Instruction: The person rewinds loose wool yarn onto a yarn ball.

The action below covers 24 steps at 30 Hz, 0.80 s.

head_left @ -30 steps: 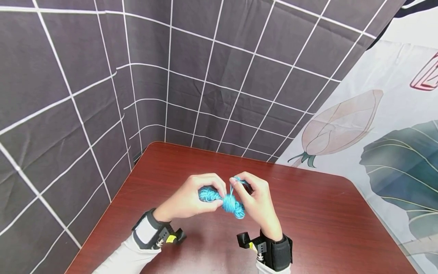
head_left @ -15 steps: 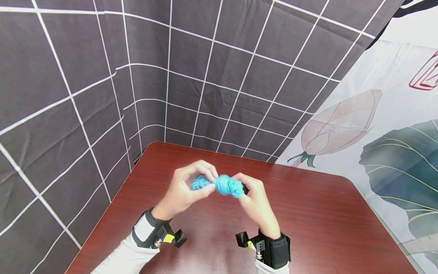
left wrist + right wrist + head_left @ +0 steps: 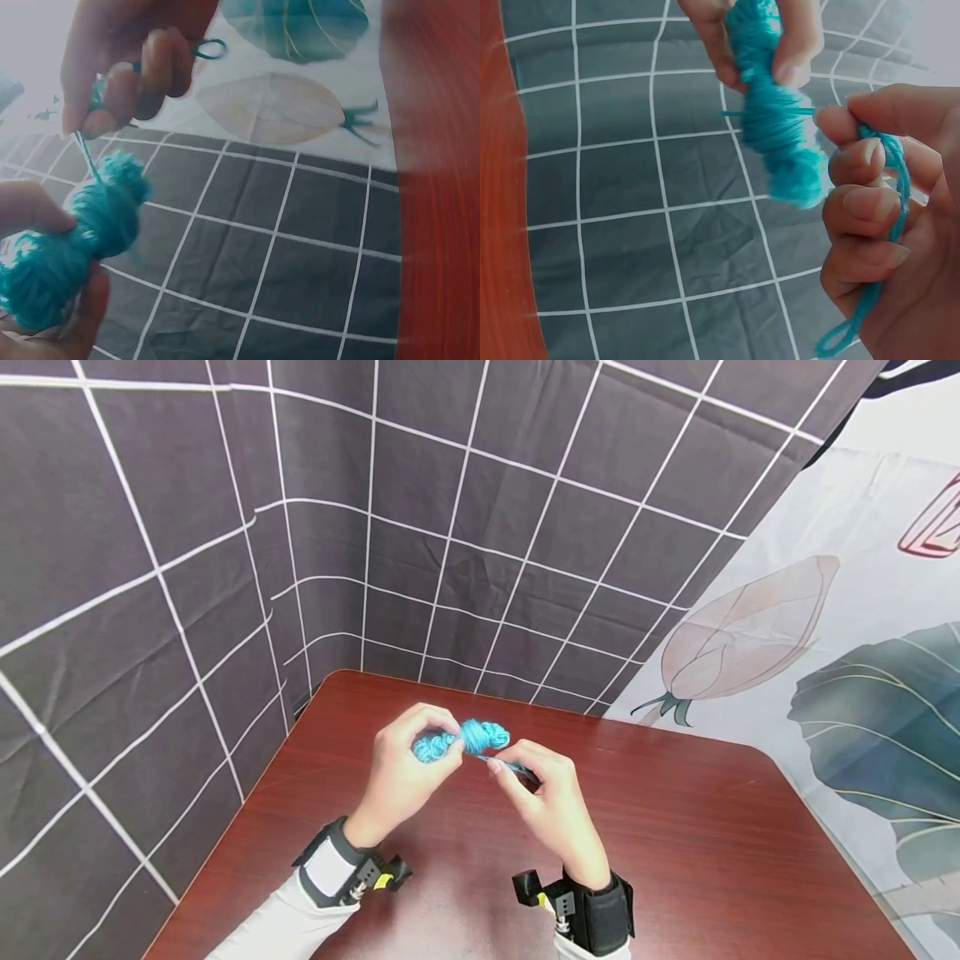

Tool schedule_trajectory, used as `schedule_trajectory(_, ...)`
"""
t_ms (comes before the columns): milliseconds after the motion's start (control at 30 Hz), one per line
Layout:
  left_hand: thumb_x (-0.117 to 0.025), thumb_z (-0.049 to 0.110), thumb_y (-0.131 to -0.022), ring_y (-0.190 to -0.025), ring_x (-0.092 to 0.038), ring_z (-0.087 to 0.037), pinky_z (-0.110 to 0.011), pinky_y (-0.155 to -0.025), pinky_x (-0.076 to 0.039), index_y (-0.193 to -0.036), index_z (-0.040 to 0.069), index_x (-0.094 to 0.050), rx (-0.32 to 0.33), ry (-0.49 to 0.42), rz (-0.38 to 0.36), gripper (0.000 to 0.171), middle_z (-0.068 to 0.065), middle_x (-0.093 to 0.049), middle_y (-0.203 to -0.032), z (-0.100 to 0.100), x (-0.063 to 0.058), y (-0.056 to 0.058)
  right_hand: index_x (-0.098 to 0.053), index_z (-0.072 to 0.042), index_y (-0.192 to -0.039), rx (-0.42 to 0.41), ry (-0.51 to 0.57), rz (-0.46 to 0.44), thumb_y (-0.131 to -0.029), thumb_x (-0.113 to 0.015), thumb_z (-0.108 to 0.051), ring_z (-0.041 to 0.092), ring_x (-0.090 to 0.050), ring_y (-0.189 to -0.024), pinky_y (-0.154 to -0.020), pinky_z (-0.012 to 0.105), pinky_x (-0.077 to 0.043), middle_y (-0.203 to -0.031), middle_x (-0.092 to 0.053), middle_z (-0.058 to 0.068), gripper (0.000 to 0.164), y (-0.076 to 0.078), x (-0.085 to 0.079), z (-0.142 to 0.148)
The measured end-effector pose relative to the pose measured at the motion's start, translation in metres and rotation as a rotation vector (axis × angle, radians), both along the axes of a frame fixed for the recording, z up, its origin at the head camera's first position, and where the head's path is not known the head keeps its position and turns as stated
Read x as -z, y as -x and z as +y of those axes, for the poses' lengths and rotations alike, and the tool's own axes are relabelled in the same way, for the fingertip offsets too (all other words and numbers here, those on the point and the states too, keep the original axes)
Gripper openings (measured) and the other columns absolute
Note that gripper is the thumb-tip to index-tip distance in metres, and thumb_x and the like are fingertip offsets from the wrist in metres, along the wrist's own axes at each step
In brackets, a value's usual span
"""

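A small bundle of turquoise yarn [image 3: 476,737] is held up above the table, its middle wrapped with strands and a looped bulge at each end. My left hand [image 3: 405,760] pinches it at the waist between thumb and fingers, near the wrapped part [image 3: 109,217]. To the right, my right hand [image 3: 546,785] pinches a strand of yarn that runs taut from the bundle [image 3: 780,135]. More of that yarn [image 3: 900,187] passes through the curled fingers of the right hand, and a loop of its tail [image 3: 836,341] hangs below the palm.
Both hands are over a reddish-brown wooden table [image 3: 675,827]. A dark grey cloth with white grid lines [image 3: 450,510] hangs behind and to the left. At the right hangs a white cloth printed with a flower bud [image 3: 738,643] and a large leaf [image 3: 892,718].
The left hand has moved up and left with the yarn bundle, which has turned more level. The right hand has passed around the bundle with the strand and now draws it out to the right.
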<state>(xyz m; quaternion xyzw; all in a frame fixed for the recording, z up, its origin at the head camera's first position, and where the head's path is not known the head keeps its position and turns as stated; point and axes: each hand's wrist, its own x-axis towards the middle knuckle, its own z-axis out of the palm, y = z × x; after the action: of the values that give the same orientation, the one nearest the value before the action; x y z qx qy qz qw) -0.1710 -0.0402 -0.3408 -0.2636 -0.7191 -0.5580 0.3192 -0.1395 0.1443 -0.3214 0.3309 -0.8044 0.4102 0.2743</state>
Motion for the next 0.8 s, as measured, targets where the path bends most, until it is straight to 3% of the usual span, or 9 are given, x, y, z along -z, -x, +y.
schedule_trajectory(167, -0.073, 0.013, -0.071, -0.079, -0.055, -0.007, -0.032, -0.064, -0.052, -0.082, 0.015, -0.064, 0.024, 0.122, -0.051, 0.015, 0.005, -0.062, -0.086, 0.001, 0.003, 0.0, -0.064, -0.006, -0.075, 0.044, 0.028, 0.087, -0.075, -0.066, 0.006, 0.011, -0.039, -0.052, -0.043, 0.024, -0.033, -0.063, -0.048, 0.0, 0.012, -0.01, -0.014, -0.007)
schedule_trajectory(267, -0.073, 0.012, -0.071, -0.079, -0.054, -0.007, -0.032, -0.065, -0.052, -0.082, 0.016, -0.064, 0.094, 0.172, -0.079, 0.015, 0.006, -0.061, -0.085, 0.002, 0.002, -0.002, -0.063, -0.003, -0.075, 0.054, 0.048, 0.104, -0.073, -0.066, 0.009, 0.013, -0.04, -0.052, -0.043, 0.027, -0.034, -0.065, -0.051, 0.002, 0.012, -0.012, -0.019, -0.009)
schedule_trajectory(367, -0.072, 0.008, -0.072, -0.079, -0.054, -0.008, -0.033, -0.067, -0.052, -0.082, 0.014, -0.063, 0.207, 0.216, -0.096, 0.014, 0.003, -0.062, -0.084, 0.003, -0.004, -0.008, -0.063, -0.001, -0.076, 0.039, 0.071, 0.103, -0.073, -0.066, 0.011, 0.013, -0.042, -0.054, -0.044, 0.028, -0.035, -0.066, -0.054, 0.004, 0.012, -0.012, -0.019, -0.009)
schedule_trajectory(600, -0.07, -0.003, -0.071, -0.079, -0.056, -0.013, -0.03, -0.069, -0.052, -0.082, 0.007, -0.063, 0.541, 0.255, -0.101, 0.016, -0.005, -0.064, -0.082, -0.001, -0.025, -0.024, -0.063, 0.001, -0.077, -0.011, 0.118, 0.077, -0.076, -0.065, 0.01, 0.011, -0.05, -0.062, -0.05, 0.023, -0.042, -0.069, -0.059, 0.007, 0.009, -0.013, -0.019, -0.007)
schedule_trajectory(800, -0.069, -0.005, -0.072, -0.079, -0.055, -0.014, -0.029, -0.069, -0.05, -0.081, 0.006, -0.062, 0.726, 0.221, -0.084, 0.016, -0.006, -0.062, -0.08, -0.005, -0.028, -0.024, -0.064, 0.0, -0.08, 0.021, 0.131, 0.086, -0.077, -0.064, 0.01, 0.01, -0.043, -0.058, -0.047, 0.024, -0.035, -0.07, -0.058, 0.006, 0.011, -0.006, -0.013, -0.002)
